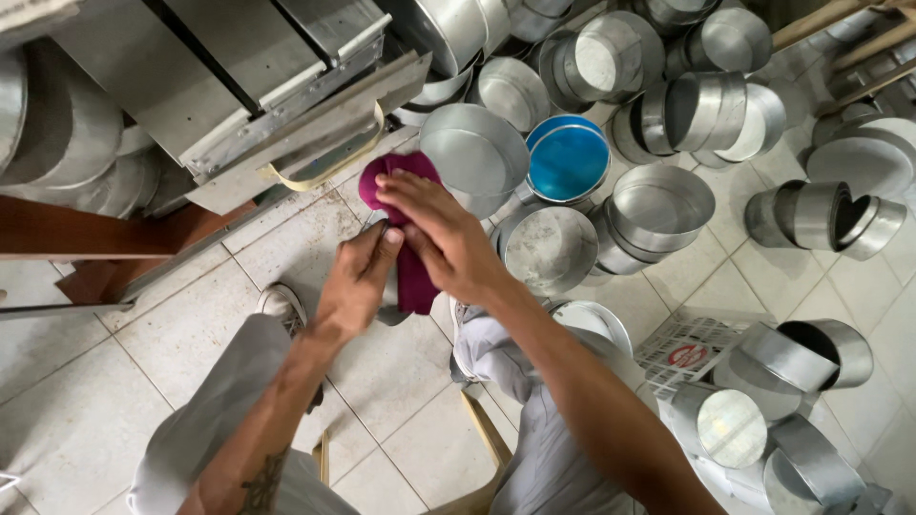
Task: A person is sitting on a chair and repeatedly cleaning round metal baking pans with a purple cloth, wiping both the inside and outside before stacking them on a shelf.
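between the knees, over the tiled floor (86, 381) | left hand (355, 286) grips a small metal tin (389, 307), mostly hidden | right hand (441, 238) presses a magenta cloth (412, 272) on it; best to brace the tin firmly | right: white crate (689, 345), round red label | beyond: blue-lined pan (569, 160) among stacked pans

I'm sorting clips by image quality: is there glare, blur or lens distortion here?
Head view: daylight glare on the round metal tins; wide-angle bending at the edges; the right hand and left hand on the magenta cloth look sharp.
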